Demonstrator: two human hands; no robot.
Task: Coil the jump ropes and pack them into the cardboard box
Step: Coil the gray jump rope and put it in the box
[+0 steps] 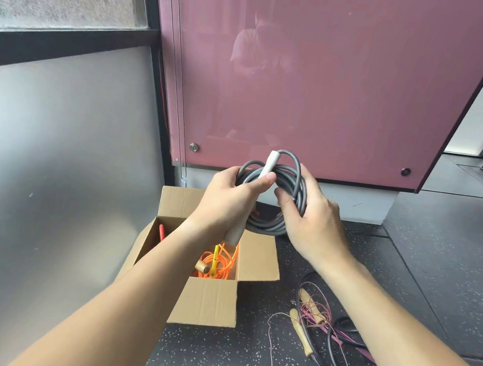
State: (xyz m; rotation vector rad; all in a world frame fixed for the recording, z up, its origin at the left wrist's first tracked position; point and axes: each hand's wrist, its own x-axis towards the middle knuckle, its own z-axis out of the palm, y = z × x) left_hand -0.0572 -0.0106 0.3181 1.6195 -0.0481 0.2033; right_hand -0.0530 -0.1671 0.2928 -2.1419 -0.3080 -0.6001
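Jump rope [265,226] above speckled floor [207,359]

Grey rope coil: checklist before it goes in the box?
1. grey rope coil wound, no loose tail: ok.
2. left hand grips white handle against coil: ok.
3. right hand holds the coil's other side: ok.
4. cardboard box flaps open: ok.
5. space beside orange rope in box: cannot tell.
6. floor ropes coiled: not ok, tangled.
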